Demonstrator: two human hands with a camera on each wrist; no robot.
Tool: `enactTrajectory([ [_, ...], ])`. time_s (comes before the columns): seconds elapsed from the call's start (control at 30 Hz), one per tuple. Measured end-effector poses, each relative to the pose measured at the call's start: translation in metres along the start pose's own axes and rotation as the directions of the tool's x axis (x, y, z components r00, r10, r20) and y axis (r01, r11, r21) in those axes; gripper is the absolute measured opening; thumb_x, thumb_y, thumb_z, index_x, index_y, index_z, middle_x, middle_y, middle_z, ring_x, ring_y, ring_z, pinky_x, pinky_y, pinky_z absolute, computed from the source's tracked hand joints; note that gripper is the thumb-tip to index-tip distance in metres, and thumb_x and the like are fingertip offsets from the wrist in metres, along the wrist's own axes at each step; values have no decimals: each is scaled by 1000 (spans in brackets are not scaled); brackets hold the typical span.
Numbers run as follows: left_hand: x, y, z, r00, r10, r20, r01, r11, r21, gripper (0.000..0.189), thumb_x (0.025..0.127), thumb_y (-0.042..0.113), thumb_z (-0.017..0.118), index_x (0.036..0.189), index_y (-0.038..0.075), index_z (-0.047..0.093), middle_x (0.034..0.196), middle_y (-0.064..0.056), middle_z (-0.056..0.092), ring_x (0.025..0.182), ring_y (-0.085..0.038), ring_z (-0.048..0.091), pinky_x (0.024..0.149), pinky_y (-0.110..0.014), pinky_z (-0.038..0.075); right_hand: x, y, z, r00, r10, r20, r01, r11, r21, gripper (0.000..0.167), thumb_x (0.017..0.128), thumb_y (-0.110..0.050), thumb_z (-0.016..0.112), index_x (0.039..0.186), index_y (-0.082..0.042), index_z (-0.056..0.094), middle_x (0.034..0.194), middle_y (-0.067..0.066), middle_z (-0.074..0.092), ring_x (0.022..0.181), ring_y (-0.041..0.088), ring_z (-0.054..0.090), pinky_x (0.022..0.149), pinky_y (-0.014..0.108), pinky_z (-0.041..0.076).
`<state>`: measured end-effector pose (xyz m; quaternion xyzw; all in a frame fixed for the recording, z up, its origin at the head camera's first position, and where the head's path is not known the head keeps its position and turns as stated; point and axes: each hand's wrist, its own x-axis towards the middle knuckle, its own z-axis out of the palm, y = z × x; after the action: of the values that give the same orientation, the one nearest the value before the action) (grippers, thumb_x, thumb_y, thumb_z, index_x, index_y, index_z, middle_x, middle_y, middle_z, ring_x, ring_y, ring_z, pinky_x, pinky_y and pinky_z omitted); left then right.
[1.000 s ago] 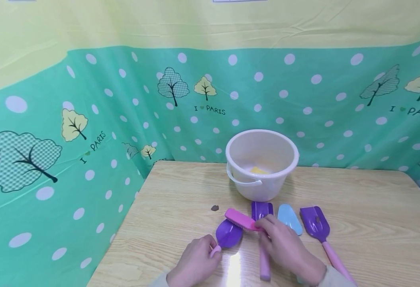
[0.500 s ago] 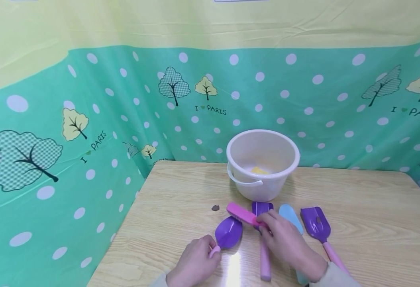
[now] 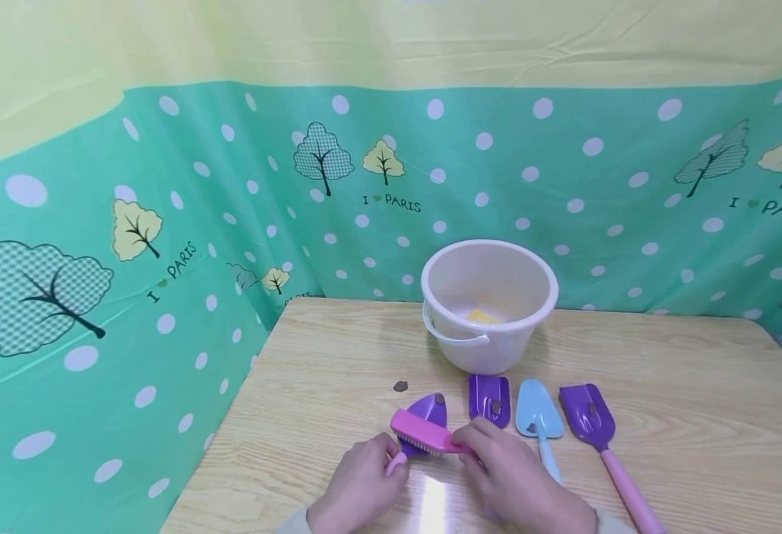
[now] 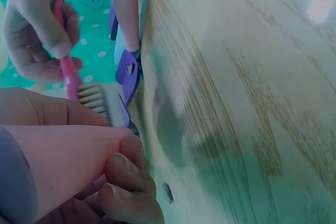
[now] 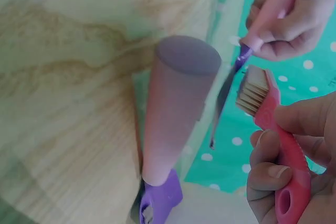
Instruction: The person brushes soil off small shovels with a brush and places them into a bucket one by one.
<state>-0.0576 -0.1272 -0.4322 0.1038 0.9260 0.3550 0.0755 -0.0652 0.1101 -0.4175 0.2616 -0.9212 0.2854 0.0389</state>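
My left hand (image 3: 363, 478) grips the pink handle (image 4: 63, 163) of a purple trowel (image 3: 431, 406) with a pointed blade, held low over the table. Near the blade's tip sits a small brown piece (image 3: 439, 398). A pink brush (image 3: 423, 430), pale bristles downward, is pinched by its handle in my right hand (image 3: 514, 475); in the head view its head overlaps the trowel's blade. In the right wrist view the bristles (image 5: 253, 92) face the trowel side. Another brown piece (image 3: 401, 386) lies on the wood just left of the trowel.
A white bucket (image 3: 487, 348) with something yellow (image 3: 481, 317) inside stands at the back. In front of it lie a square purple shovel (image 3: 484, 389), a light blue trowel (image 3: 539, 408) and another purple shovel (image 3: 585, 426), each with a brown bit on its blade. A patterned curtain (image 3: 498, 163) hangs behind.
The brush has moved left and toward me, from beyond the trowel's blade to over it. The blade has tilted, and a brown piece shows at its tip. The blue trowel is less covered.
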Motion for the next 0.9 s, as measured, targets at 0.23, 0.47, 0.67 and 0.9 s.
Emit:
enactTrajectory([
  [0.23,-2,0,-1,1000,2,-3,-2,1000,11,5,82,17,62,83,14,58,57,10,48,45,-5,41,40,-23,36,0,7,6,1000,22,-7,-22,999,-40,23,86,-15,67,108,-24,66,98,-16,55,84,3,57,73,28,52],
  [0.47,-5,0,-2,1000,3,3,-3,1000,-3,6,83,18,61,81,14,57,56,10,47,45,-4,39,41,-23,35,2,17,6,997,28,-77,-34,997,-72,26,81,-11,71,105,-21,68,98,-13,58,84,4,59,72,27,53],
  [0.67,-5,0,-2,1000,5,10,-5,1000,-21,6,84,18,61,82,14,58,56,10,47,44,-3,38,40,-23,35,7,26,3,989,35,-143,-47,995,-84,27,79,-8,74,103,-19,69,93,-11,59,80,4,58,68,25,52],
  [0.9,-6,1,-2,1000,8,2,-8,1000,-20,5,83,18,61,82,15,57,57,10,47,45,-4,39,41,-23,35,11,31,0,988,97,-124,-107,992,-74,26,81,-8,72,104,-19,69,93,-12,58,80,5,57,68,24,51],
])
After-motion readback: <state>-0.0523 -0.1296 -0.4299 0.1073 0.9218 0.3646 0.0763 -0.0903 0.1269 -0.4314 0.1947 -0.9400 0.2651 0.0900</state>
